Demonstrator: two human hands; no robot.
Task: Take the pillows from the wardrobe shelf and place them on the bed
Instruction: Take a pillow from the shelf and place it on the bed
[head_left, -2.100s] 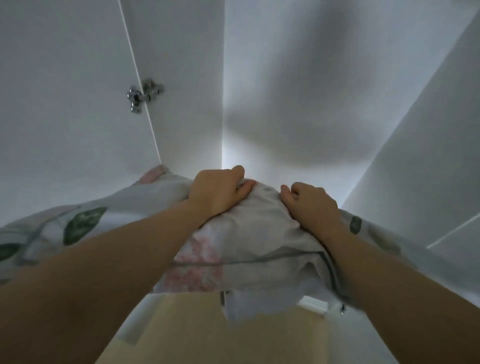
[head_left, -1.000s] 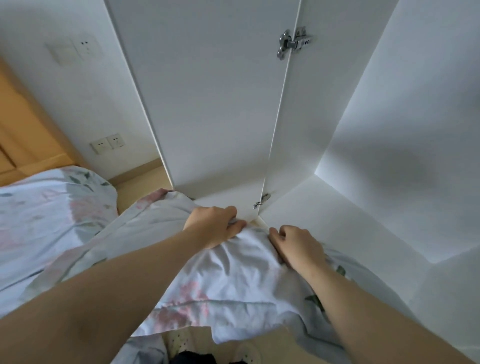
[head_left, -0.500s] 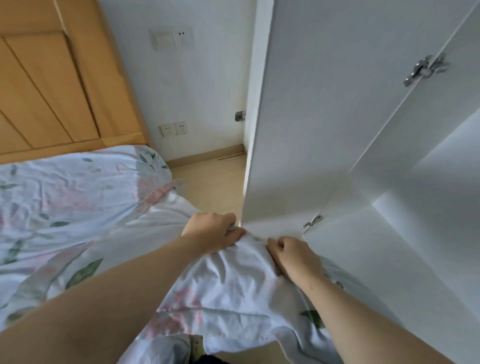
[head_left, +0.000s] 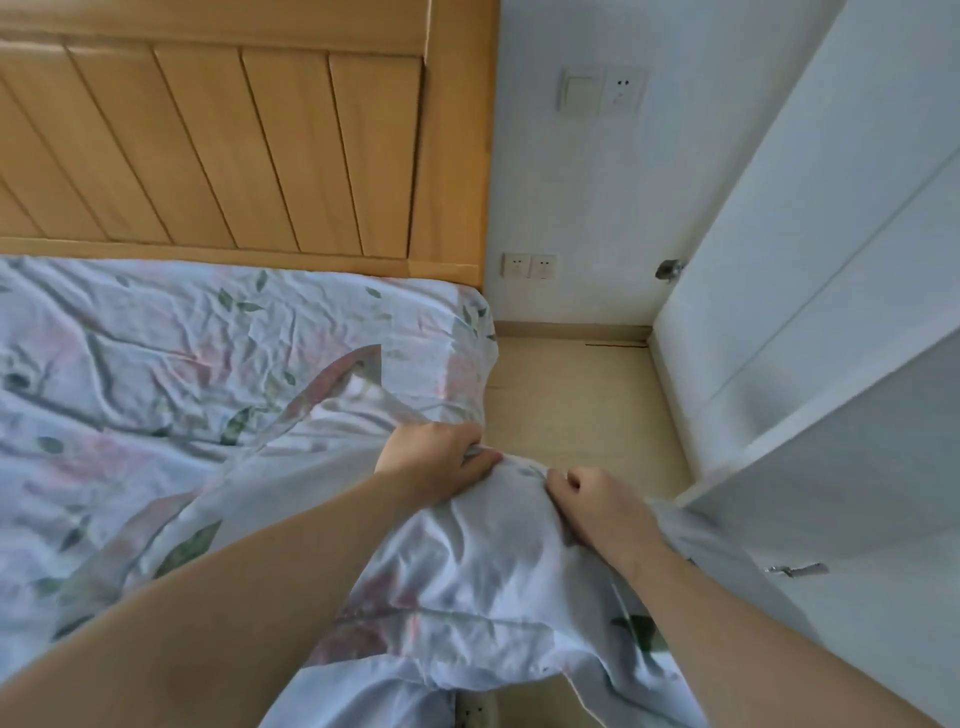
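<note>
Two hands (head_left: 434, 457) (head_left: 597, 506) on floral pillow (head_left: 483, 566)

The left forearm (head_left: 249, 587) comes in from the lower left and the right forearm (head_left: 737, 629) from the lower right, both bare and converging toward the middle. The left hand (head_left: 434, 457) lies palm down, fingers curled, thumb pinching the pillow (head_left: 488, 566) cloth. The right hand (head_left: 597, 504) sits just beside it (close, not touching), knuckles up, fingers curled into the same cloth.
</note>
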